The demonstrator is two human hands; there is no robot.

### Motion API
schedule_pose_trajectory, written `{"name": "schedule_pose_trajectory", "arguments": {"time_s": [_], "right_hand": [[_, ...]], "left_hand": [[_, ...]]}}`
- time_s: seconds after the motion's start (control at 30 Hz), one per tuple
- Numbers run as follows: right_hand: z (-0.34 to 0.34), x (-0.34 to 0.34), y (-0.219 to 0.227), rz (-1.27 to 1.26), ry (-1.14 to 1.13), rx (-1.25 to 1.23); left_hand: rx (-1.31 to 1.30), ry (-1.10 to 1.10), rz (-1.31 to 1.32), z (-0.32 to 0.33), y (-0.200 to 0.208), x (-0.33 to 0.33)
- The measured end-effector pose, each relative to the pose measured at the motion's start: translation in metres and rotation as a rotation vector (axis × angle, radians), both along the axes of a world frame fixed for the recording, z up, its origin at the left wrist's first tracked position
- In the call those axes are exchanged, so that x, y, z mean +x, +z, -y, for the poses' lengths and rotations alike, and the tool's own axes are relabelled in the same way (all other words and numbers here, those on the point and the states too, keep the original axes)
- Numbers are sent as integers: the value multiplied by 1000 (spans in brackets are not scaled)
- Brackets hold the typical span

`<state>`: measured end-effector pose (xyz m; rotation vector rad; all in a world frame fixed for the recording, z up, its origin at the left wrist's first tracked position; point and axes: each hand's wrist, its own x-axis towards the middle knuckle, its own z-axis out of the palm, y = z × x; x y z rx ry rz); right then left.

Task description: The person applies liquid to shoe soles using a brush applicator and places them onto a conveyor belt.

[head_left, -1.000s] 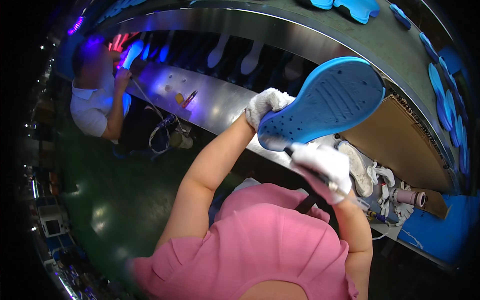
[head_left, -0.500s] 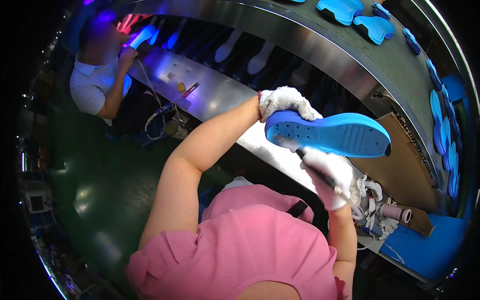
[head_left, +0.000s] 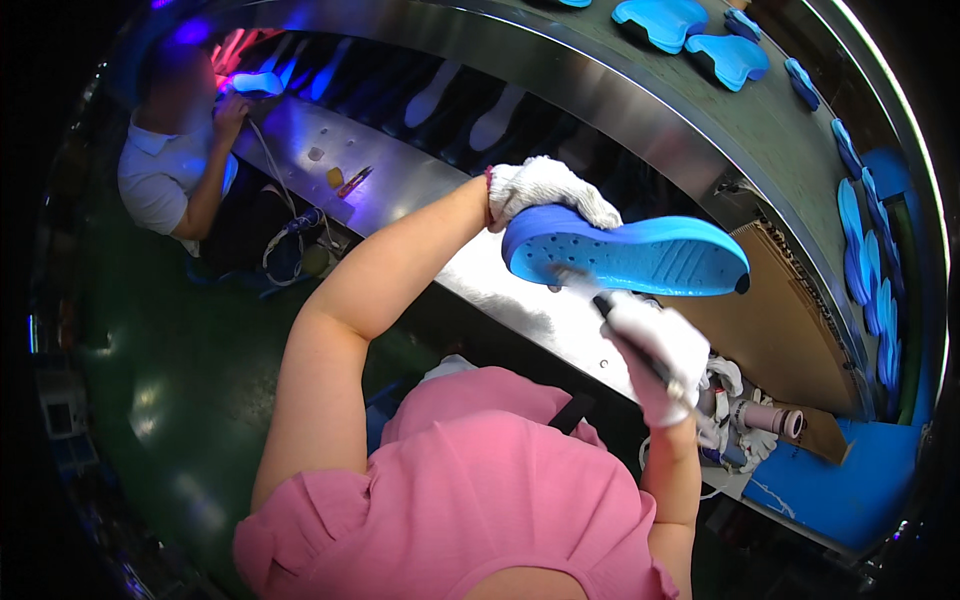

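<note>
My left hand (head_left: 555,190), in a white knit glove, grips a blue shoe sole (head_left: 655,258) by its upper left edge. The sole is tilted, its inner face towards me, with small holes at the left end and ridges towards the right. In my gloved right hand (head_left: 668,338) is a brush (head_left: 603,304) with a dark handle; its blurred tip is at the lower left of the sole's face. Whether the tip touches the sole I cannot tell. Below the sole lies a bright metal worktop (head_left: 520,298).
Several blue soles (head_left: 728,58) lie on the belt (head_left: 660,90) beyond. Brown cardboard (head_left: 785,320), loose white gloves (head_left: 755,447) and a pinkish tube (head_left: 772,420) are at the right. A co-worker (head_left: 175,175) holds a lit sole at the far left.
The whole view has shifted a little. Relative to the sole, the brush tip has moved right, away from the holed end. The co-worker's sole has turned flatter.
</note>
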<state>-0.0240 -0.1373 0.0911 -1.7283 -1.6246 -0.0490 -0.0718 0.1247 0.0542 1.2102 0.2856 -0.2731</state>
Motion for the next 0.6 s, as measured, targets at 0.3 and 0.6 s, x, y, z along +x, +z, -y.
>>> {"name": "schedule_pose_trajectory", "arguments": {"time_s": [0.3,0.6], "right_hand": [[2,12,-3,48,-89,88],[22,20,12,64,31,25]], "left_hand": [[-71,4,-20,-10,19,-6],[-2,-91,145,-13,20,-6]]}}
